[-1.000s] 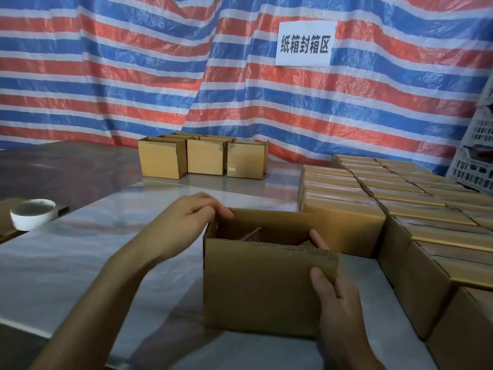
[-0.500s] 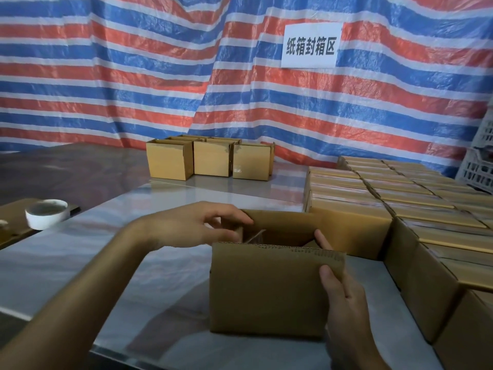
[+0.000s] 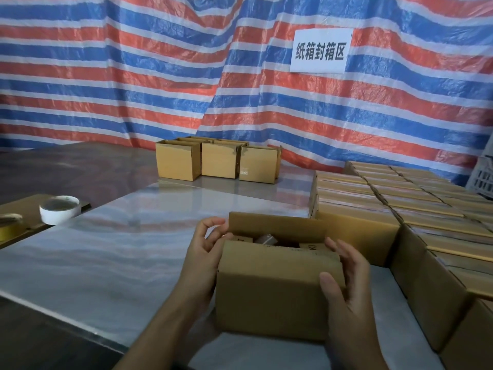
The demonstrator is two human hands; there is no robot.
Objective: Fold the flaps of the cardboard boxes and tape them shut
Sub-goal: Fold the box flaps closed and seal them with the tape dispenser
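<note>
An open cardboard box (image 3: 269,289) stands on the glossy table (image 3: 120,249) right in front of me. Its far long flap stands upright, its near long flap is up too, and the short end flaps are tipped inward over dark contents. My left hand (image 3: 204,252) cups the box's left end, fingers curled at the top left corner by the short flap. My right hand (image 3: 349,284) grips the right end, thumb on the front face and fingers over the top right edge.
A white tape roll (image 3: 59,209) and a yellowish roll (image 3: 8,225) lie at the left on flat cardboard. Three open boxes (image 3: 218,161) stand at the back. Several closed boxes (image 3: 400,209) fill the right side. A white crate (image 3: 482,180) is at the far right.
My left hand dropped from the far flap to the box's left end. My right hand shifted from the near flap's corner to the right end. The short flaps have tipped inward.
</note>
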